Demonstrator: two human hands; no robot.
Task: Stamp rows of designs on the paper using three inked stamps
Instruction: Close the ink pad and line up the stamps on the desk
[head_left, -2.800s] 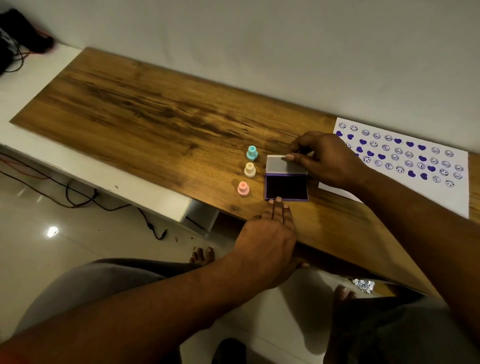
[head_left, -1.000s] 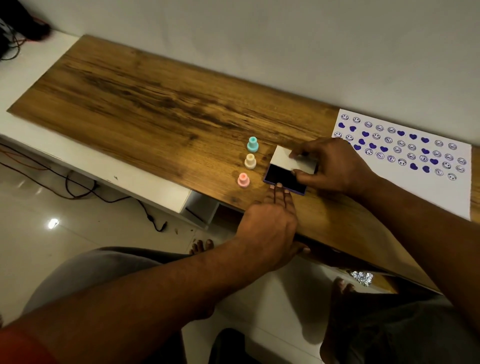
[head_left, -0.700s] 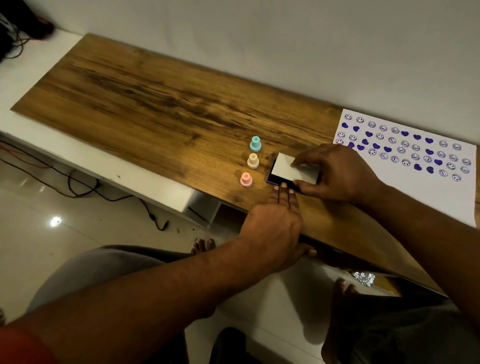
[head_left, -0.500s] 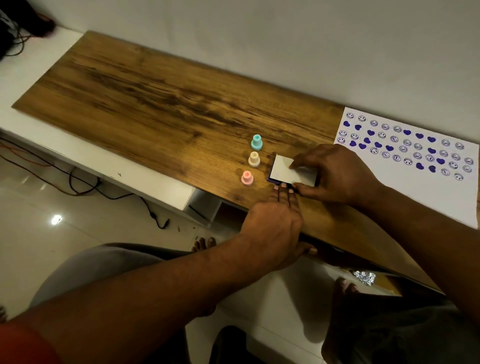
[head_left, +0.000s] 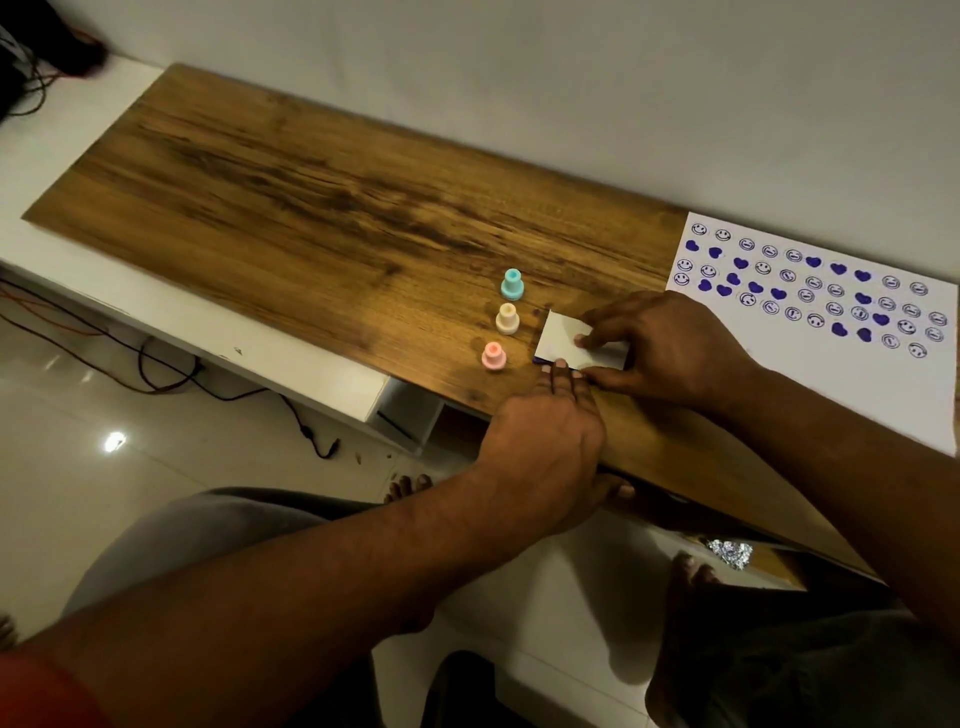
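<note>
At the near edge of the table (head_left: 311, 208), head view: ink pad (head_left: 563, 338) lies flat, white lid down over it, only a sliver of purple base showing. Right hand (head_left: 670, 348) grips the ink pad, fingers on the lid, thumb along its near side. Left hand (head_left: 545, 447) is flat, straight fingertips touching the pad's near edge, holding nothing.

The paper (head_left: 831, 384) sits well right of the pad against the wall, with rows of purple smiley and heart prints on its far half and the near half blank. The right forearm crosses its near corner.

Risks: the lid may not seat squarely, so ink could get on the fingers. A push could slide the pad left into the stamps, just beside it, and tip them. The forearm could drag the paper or smear fresh prints.

Counts: three stamps, teal stamp (head_left: 512, 285), cream stamp (head_left: 507, 318), pink stamp (head_left: 493, 356), upright in a line; one ink pad; one paper. Prints too small to count reliably.
</note>
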